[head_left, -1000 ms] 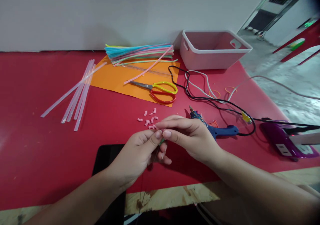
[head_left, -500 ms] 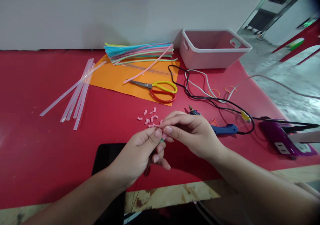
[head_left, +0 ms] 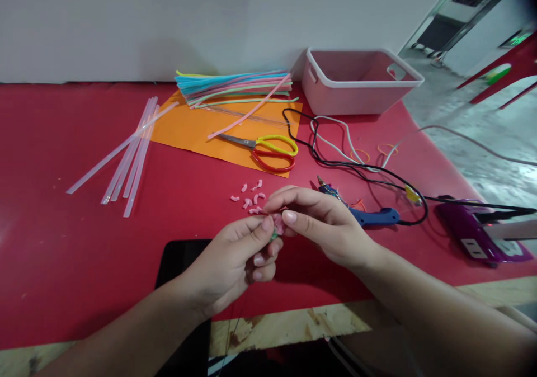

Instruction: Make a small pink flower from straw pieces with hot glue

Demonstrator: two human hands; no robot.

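Between my hands is a small pink and green fuzzy piece, mostly covered by fingers. My left hand pinches it from the left with thumb and fingers. On its other side, my right hand curls round it, thumb tip against the pink part and index finger arched above. Thin dark strands hang below my left hand. Just beyond my fingertips lie several short curved pink bits on the red tabletop. A blue glue gun rests behind my right hand, partly hidden by it.
Scissors and a bundle of pipe cleaners lie on orange paper. Translucent glue sticks are at left. A pink bin, looping cables and a purple power strip occupy the right. A black tablet-like slab sits under my left forearm.
My right thumb and index finger have spread apart slightly, showing more of the pink and green piece. My left fingers have curled in more. The things on the table stay put.
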